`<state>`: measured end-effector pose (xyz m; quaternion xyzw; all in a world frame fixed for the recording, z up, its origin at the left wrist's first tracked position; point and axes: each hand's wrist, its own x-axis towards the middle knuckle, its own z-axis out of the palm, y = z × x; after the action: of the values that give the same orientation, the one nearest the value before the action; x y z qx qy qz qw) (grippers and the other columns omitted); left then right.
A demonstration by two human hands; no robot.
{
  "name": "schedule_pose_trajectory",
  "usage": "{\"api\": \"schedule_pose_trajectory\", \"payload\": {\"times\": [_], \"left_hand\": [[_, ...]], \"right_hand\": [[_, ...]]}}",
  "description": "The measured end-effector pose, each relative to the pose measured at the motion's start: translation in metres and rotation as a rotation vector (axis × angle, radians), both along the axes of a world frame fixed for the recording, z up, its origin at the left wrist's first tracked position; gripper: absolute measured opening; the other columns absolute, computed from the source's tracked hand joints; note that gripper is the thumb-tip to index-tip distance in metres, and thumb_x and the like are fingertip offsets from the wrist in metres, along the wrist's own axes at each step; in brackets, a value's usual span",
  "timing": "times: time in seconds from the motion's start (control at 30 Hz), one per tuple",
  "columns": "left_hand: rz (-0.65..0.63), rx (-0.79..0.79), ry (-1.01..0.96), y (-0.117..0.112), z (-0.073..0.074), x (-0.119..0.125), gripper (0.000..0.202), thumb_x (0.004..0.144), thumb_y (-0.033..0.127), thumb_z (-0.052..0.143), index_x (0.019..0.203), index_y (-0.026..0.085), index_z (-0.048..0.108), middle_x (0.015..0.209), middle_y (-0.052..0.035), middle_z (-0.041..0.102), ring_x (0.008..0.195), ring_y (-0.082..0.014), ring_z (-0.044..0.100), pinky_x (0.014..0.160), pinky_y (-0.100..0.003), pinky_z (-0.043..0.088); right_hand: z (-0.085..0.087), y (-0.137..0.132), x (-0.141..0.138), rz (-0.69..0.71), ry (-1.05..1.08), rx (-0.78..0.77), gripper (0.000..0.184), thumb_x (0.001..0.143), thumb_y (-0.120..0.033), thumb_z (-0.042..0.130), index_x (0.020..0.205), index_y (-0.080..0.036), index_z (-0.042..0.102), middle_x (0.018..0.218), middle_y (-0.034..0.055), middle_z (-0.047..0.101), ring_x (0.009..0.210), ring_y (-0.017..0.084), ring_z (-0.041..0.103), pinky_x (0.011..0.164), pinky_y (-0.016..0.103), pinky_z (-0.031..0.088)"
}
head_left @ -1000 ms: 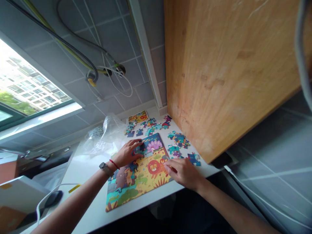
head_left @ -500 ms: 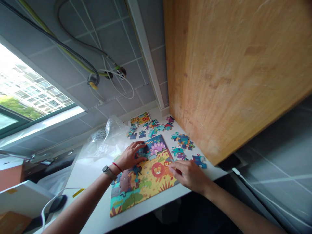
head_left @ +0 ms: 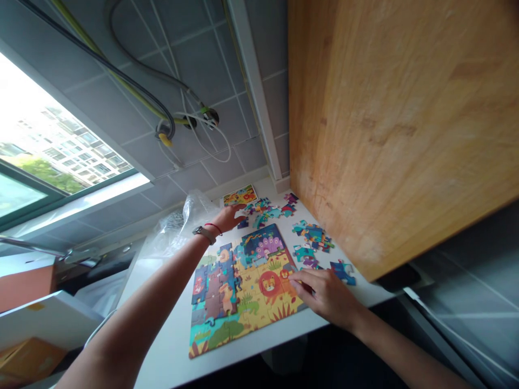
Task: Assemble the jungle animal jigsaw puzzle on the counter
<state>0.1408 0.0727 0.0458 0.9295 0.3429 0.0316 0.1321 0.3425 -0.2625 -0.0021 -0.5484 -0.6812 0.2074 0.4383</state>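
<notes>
Jigsaw puzzle (head_left: pixel 251 294), part assembled and bright with animals, among them a red-maned lion, lies flat on a white bench (head_left: pixel 174 321), slightly turned, near the front edge. Two bare arms reach in from the lower corners. The left arm stretches long and nearly straight across the puzzle's left side, wearing a wristwatch (head_left: pixel 206 234) and a red wristband (head_left: pixel 213 227). At its end, the left hand (head_left: pixel 227 218) is palm down beyond the puzzle's far edge, fingers extended to the right and parted from the thumb, over loose pieces (head_left: pixel 267 213); contact with them is too small to make out. The right arm bends in, and the right hand (head_left: pixel 320 294) sits low at the puzzle's right edge, knuckles up, fingers loosely curled with the tips beside the lion; whether they pinch anything, I cannot tell. More pieces are scattered to the right, beside a tall wooden panel (head_left: pixel 385 135). A small picture card (head_left: pixel 241 194) lies beyond the left hand, and a clear plastic bag (head_left: pixel 188 213) is crumpled to the left.
</notes>
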Motion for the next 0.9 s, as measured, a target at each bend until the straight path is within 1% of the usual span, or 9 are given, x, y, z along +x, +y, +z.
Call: {"api": "schedule_pose_trajectory", "payload": {"times": [0.13, 0.3, 0.33, 0.47, 0.53, 0.6, 0.73, 0.8, 0.9], "left_hand": [[0.040, -0.031, 0.058, 0.017, -0.009, 0.028, 0.051, 0.085, 0.025, 0.079, 0.135, 0.021, 0.067, 0.123, -0.0126, 0.076, 0.116, -0.0299, 0.072, 0.106, -0.043, 0.055], [0.091, -0.088, 0.082, 0.027, -0.010, 0.041, 0.036, 0.099, 0.037, 0.069, 0.129, 0.017, 0.065, 0.123, -0.0105, 0.069, 0.106, -0.0236, 0.070, 0.094, -0.045, 0.060], [0.105, -0.097, 0.070, 0.029, -0.009, 0.041, 0.037, 0.097, 0.038, 0.072, 0.127, 0.017, 0.066, 0.121, -0.0101, 0.070, 0.104, -0.0233, 0.070, 0.092, -0.043, 0.060], [0.178, -0.134, -0.030, 0.032, -0.001, 0.037, 0.043, 0.068, 0.029, 0.091, 0.108, 0.020, 0.076, 0.094, -0.0050, 0.075, 0.092, -0.0239, 0.072, 0.085, -0.033, 0.058], [0.219, -0.172, -0.096, 0.030, 0.005, 0.032, 0.032, 0.068, 0.033, 0.089, 0.094, 0.020, 0.077, 0.085, -0.0030, 0.075, 0.087, -0.0225, 0.072, 0.079, -0.031, 0.057], [0.263, -0.237, -0.162, 0.027, 0.011, 0.025, 0.025, 0.071, 0.039, 0.085, 0.084, 0.019, 0.075, 0.077, -0.0026, 0.073, 0.078, -0.0202, 0.071, 0.071, -0.029, 0.055], [0.335, -0.432, -0.294, 0.015, 0.029, 0.007, 0.041, 0.074, 0.054, 0.082, 0.080, 0.016, 0.069, 0.070, -0.0047, 0.072, 0.065, -0.0180, 0.071, 0.056, -0.025, 0.052], [0.357, -0.537, -0.363, 0.003, 0.038, -0.001, 0.050, 0.071, 0.061, 0.084, 0.082, 0.016, 0.067, 0.074, -0.0075, 0.075, 0.068, -0.0192, 0.074, 0.056, -0.025, 0.053], [0.368, -0.674, -0.452, -0.025, 0.048, -0.009, 0.061, 0.064, 0.066, 0.088, 0.087, 0.015, 0.064, 0.084, -0.0115, 0.078, 0.078, -0.0226, 0.078, 0.064, -0.027, 0.059]], "right_hand": [[0.000, 0.000, 0.001, -0.002, 0.000, 0.000, 0.023, 0.102, -0.025, 0.057, 0.103, -0.026, 0.080, 0.093, 0.0031, 0.082, 0.081, 0.019, 0.078, 0.074, 0.026, 0.059], [0.000, 0.000, 0.001, -0.009, -0.003, -0.004, 0.024, 0.103, -0.027, 0.056, 0.102, -0.026, 0.080, 0.093, 0.0039, 0.082, 0.080, 0.020, 0.078, 0.074, 0.027, 0.059], [-0.001, 0.000, 0.001, -0.009, -0.003, -0.006, 0.023, 0.103, -0.027, 0.057, 0.102, -0.025, 0.080, 0.093, 0.0039, 0.082, 0.080, 0.020, 0.077, 0.074, 0.027, 0.059], [-0.001, 0.000, 0.000, -0.011, -0.009, -0.011, 0.024, 0.103, -0.026, 0.055, 0.103, -0.025, 0.079, 0.092, 0.0031, 0.082, 0.079, 0.019, 0.077, 0.073, 0.027, 0.059], [-0.001, 0.000, 0.001, -0.008, -0.010, -0.010, 0.024, 0.103, -0.026, 0.055, 0.104, -0.025, 0.079, 0.094, 0.0032, 0.082, 0.081, 0.019, 0.078, 0.075, 0.027, 0.059], [-0.001, 0.000, 0.001, -0.003, -0.014, -0.009, 0.024, 0.103, -0.026, 0.055, 0.104, -0.025, 0.079, 0.096, 0.0035, 0.082, 0.083, 0.019, 0.078, 0.076, 0.027, 0.060], [0.000, 0.000, 0.001, -0.008, -0.021, -0.004, 0.024, 0.103, -0.027, 0.055, 0.104, -0.025, 0.079, 0.096, 0.0042, 0.083, 0.083, 0.020, 0.079, 0.076, 0.027, 0.060], [0.002, -0.001, 0.001, -0.014, -0.024, -0.004, 0.024, 0.103, -0.026, 0.055, 0.103, -0.024, 0.079, 0.096, 0.0048, 0.083, 0.082, 0.020, 0.079, 0.076, 0.027, 0.060], [0.005, -0.002, 0.001, -0.013, -0.024, -0.008, 0.024, 0.102, -0.022, 0.054, 0.101, -0.022, 0.079, 0.096, 0.0060, 0.083, 0.082, 0.020, 0.079, 0.077, 0.027, 0.061]]}}
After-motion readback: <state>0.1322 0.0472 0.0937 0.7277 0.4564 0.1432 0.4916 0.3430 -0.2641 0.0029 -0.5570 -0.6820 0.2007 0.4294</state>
